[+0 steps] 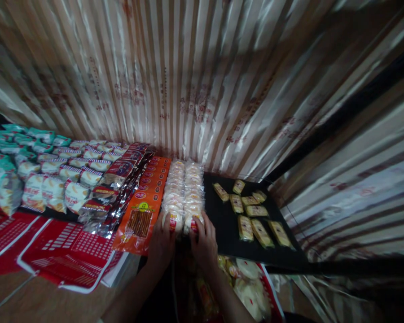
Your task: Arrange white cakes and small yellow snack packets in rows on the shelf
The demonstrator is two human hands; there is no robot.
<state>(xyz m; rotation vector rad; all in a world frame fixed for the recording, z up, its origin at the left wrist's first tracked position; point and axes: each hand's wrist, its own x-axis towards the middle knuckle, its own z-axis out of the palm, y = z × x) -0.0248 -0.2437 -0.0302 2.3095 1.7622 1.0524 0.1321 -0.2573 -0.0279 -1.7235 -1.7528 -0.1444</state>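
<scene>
On a black shelf (218, 240), two rows of round pale snacks in clear wrappers with red-and-yellow labels run back towards the wall. My left hand (161, 244) grips the front wrapped snack (175, 220) of the left row, thumb on top. Around the front wrapped snack (188, 224) of the right row, my right hand (204, 240) has its fingers closed. Both snacks still sit at the front ends of their rows. An orange snack bag (147, 197) with a window of brown sticks lies just left of my left hand.
Small yellow packets (256, 211) lie scattered on the right. Brown-silver packs (121, 175), white packets (76, 194) and green packets (6, 175) fill the left. Red baskets (67, 255) stand below; another holding large wrapped items (251, 291) is under my arms. Striped sheeting (202, 80) hangs behind.
</scene>
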